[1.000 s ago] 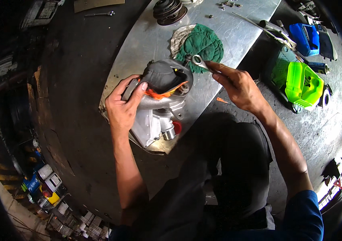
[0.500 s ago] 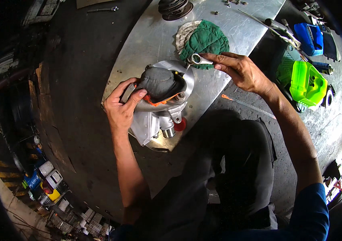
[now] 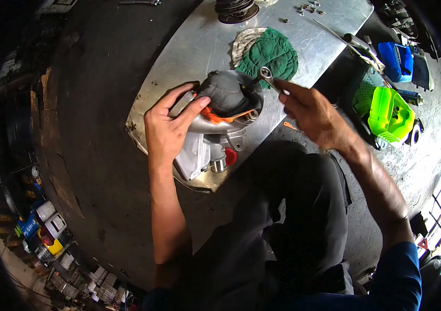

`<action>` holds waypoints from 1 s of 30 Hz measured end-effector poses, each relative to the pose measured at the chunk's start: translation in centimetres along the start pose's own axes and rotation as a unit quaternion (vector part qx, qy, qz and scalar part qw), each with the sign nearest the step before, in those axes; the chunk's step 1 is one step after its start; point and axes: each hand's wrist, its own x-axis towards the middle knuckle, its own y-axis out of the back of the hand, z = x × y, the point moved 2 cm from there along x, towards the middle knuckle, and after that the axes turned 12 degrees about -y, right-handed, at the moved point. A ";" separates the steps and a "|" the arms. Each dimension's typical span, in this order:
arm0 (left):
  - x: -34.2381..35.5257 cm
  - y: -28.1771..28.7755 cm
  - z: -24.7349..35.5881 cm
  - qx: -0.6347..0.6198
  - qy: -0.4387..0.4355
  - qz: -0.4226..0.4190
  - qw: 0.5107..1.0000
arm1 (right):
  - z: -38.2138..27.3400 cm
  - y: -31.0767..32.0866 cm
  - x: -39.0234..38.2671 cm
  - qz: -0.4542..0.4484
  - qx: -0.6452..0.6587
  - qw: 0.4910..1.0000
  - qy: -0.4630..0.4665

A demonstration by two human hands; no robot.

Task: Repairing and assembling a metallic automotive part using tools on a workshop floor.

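A metal housing assembly point(image 3: 205, 124) sits on the sheet-metal work surface point(image 3: 155, 83), with a dark padded cloth point(image 3: 224, 90) and orange material point(image 3: 218, 115) in its top. My left hand point(image 3: 168, 124) grips the housing's left side, thumb pressed against the cloth, fingers around a flat grey piece point(image 3: 181, 104). My right hand point(image 3: 308, 114) holds a ring-ended wrench point(image 3: 266, 75) at the upper right of the housing, beside a dark bolt-like part. A green rag point(image 3: 275, 52) lies just behind it. Below the housing are a metal spout point(image 3: 218, 161) and a red round piece point(image 3: 230, 155).
Stacked dark discs point(image 3: 236, 10) and loose nuts point(image 3: 311, 8) lie at the back of the surface. On the floor right are blue point(image 3: 396, 59) and bright green point(image 3: 388, 116) plastic bins, tubes and tools. Clutter point(image 3: 52, 228) stands lower left; my knees are below.
My left hand and the housing appear shifted up and right in the picture. My right hand has turned, with the wrench ring now angled more upward and its handle running down-right.
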 end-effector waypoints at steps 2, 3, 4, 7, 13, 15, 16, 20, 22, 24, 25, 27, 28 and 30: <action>-0.2 -0.5 0.0 -0.010 -0.016 0.004 1.000 | 1.3 -0.4 -1.0 -0.068 0.122 0.988 -0.061; -0.3 -0.7 0.2 -0.015 0.000 -0.009 1.000 | 1.8 -0.5 -1.2 -0.135 0.247 0.952 -0.121; -0.4 -0.9 0.3 -0.020 0.016 -0.022 0.999 | 1.9 -0.4 -1.2 -0.133 0.242 0.954 -0.120; -0.6 -0.8 0.1 -0.030 0.007 -0.021 0.999 | 2.5 1.0 -0.5 0.084 0.067 0.994 0.023; -0.3 -0.1 -0.2 -0.046 -0.005 -0.068 0.997 | 5.3 2.5 3.1 0.049 -0.117 0.967 0.223; -0.5 0.1 -0.6 -0.056 -0.001 -0.073 0.996 | 4.9 2.9 3.6 0.008 -0.130 0.964 0.231; -0.6 0.2 -0.9 -0.065 0.000 -0.083 0.994 | 5.1 2.9 4.1 0.003 -0.133 0.964 0.231; -0.6 0.3 -1.3 -0.070 -0.024 -0.102 0.992 | 5.4 4.3 6.0 -0.026 -0.189 0.920 0.343; -0.4 0.8 -1.3 -0.067 -0.021 -0.106 0.992 | 5.0 4.5 6.0 -0.009 -0.228 0.863 0.450; 0.1 1.0 -1.7 -0.052 -0.046 -0.133 0.989 | 4.4 4.8 6.4 0.003 -0.277 0.839 0.469; 0.4 1.1 -2.0 -0.040 -0.058 -0.134 0.988 | 4.1 4.8 6.5 0.017 -0.324 0.811 0.486; 0.9 1.3 -2.2 -0.052 -0.052 -0.146 0.987 | 4.1 4.8 7.1 0.008 -0.351 0.798 0.490; 1.2 1.4 -2.4 -0.063 -0.047 -0.159 0.984 | 4.2 4.8 7.4 0.001 -0.377 0.784 0.493; 1.6 1.6 -2.8 -0.051 -0.043 -0.159 0.985 | 4.2 5.1 8.1 0.015 -0.478 0.774 0.416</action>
